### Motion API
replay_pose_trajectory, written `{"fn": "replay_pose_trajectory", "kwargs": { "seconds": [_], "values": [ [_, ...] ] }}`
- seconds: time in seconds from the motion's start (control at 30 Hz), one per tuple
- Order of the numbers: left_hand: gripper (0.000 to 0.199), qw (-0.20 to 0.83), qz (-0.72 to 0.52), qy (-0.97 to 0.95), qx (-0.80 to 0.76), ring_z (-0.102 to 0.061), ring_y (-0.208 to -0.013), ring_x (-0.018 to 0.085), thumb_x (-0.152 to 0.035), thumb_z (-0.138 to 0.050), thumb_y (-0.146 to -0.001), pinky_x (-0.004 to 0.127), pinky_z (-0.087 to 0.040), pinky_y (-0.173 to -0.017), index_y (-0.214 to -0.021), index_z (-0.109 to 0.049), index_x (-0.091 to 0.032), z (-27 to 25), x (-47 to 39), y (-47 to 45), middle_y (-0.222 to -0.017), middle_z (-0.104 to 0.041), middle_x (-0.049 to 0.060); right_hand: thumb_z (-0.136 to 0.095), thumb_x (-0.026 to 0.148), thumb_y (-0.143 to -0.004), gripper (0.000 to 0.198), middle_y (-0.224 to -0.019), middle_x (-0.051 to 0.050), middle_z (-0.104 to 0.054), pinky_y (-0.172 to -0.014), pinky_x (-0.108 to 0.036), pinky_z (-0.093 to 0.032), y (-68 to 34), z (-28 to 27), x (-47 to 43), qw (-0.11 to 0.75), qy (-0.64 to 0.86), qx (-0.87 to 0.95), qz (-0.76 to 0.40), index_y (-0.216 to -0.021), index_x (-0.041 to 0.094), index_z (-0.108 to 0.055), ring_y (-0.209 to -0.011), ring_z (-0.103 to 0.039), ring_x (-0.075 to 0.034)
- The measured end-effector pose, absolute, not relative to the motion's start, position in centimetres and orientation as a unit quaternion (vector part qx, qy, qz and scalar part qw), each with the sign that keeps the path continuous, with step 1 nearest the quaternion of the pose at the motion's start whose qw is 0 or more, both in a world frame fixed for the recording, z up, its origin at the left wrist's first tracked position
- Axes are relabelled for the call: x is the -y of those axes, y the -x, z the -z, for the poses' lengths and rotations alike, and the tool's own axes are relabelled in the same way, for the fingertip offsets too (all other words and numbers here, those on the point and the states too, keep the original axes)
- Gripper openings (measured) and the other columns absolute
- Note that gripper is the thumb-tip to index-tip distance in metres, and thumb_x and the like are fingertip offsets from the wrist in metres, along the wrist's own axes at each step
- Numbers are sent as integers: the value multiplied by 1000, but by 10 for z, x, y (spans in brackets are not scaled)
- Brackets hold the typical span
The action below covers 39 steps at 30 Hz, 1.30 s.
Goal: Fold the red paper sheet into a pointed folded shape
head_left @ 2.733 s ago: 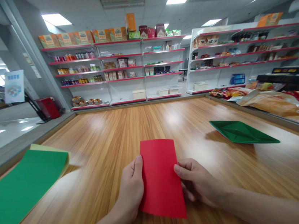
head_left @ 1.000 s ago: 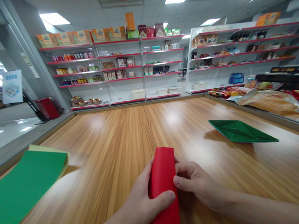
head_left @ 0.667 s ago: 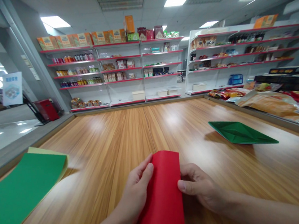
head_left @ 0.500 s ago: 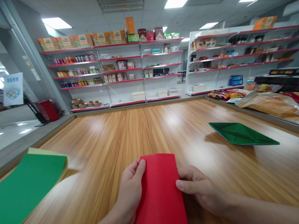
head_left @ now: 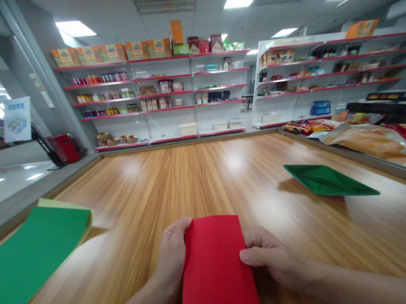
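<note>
A long strip of red paper (head_left: 218,273), apparently folded, is held up in front of me over the table, its lower end cut off by the picture's bottom edge. My left hand (head_left: 174,251) grips its left edge near the top, the thumb at the upper left corner and the other fingers mostly hidden. On the right edge, my right hand (head_left: 269,257) pinches the paper with the thumb on the front face and the fingers behind. A folded green paper shape (head_left: 330,180), like a flat boat, lies to the right, apart from my hands.
Green and pale yellow sheets (head_left: 35,261) lie at the left with a curled far corner. The wooden table (head_left: 154,177) has a raised rim. Bagged snacks (head_left: 368,141) lie beyond its right edge. Stocked shelves (head_left: 168,109) stand behind.
The red paper's top edge has dropped slightly and its face looks wider and flatter. My left hand has shifted a little left, with its thumb now at the paper's edge.
</note>
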<state>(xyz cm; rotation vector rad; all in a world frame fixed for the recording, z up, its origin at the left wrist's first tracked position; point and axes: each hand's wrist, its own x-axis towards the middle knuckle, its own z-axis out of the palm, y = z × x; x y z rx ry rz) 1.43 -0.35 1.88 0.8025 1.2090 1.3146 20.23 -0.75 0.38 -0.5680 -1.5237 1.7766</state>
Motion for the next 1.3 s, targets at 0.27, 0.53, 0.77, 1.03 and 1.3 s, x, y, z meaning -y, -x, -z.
{"fn": "replay_pose_trajectory", "kwargs": {
  "seconds": [0.27, 0.53, 0.77, 1.03, 1.3],
  "values": [
    [36, 609, -570, -352, -424, -65, -75, 20, -42, -69, -71, 30, -52, -69, -96, -62, -16, -12, 5, -19, -88, -69, 6, -60, 44, -84, 36, -72, -9, -68, -65, -30, -47, -198, -3, 6, 447, 297, 458, -709, -80, 10, -70, -66, -63, -18],
    [52, 410, -464, -669, -411, -25, -138, 28, -33, -61, -84, 41, -29, -109, -134, -49, -27, -3, 18, -17, -146, -32, 9, -50, 47, -90, 42, -110, -12, -65, -90, -42, -45, -200, -4, 9, 507, 316, 470, -650, -119, 18, -59, -103, -59, -26],
    [30, 692, -433, -492, -303, -66, -94, 28, -29, -69, -77, 37, -52, -81, -105, -70, -17, -13, 16, -19, -104, -70, 11, -56, 41, -87, 33, -145, -6, -30, -112, -46, -18, -207, -8, 13, 434, 363, 724, -394, -116, 29, -64, -136, -25, -29],
    [36, 783, -491, -282, -256, -67, -87, 25, -42, -60, -82, 33, -52, -77, -100, -69, -12, -16, 7, -14, -96, -72, 12, -67, 33, -80, 90, -133, -11, -48, -95, -46, -45, -198, 1, 11, 452, 371, 610, -535, -148, 31, -8, -108, -56, -24],
    [28, 729, -492, -359, -312, -69, -71, 22, -33, -65, -83, 31, -53, -67, -98, -67, -9, -6, 9, -16, -86, -73, 13, -68, 28, -80, 90, -129, -9, -53, -91, -44, -49, -197, -1, 10, 462, 340, 606, -551, -148, 32, -9, -102, -60, -22]
  ]
}}
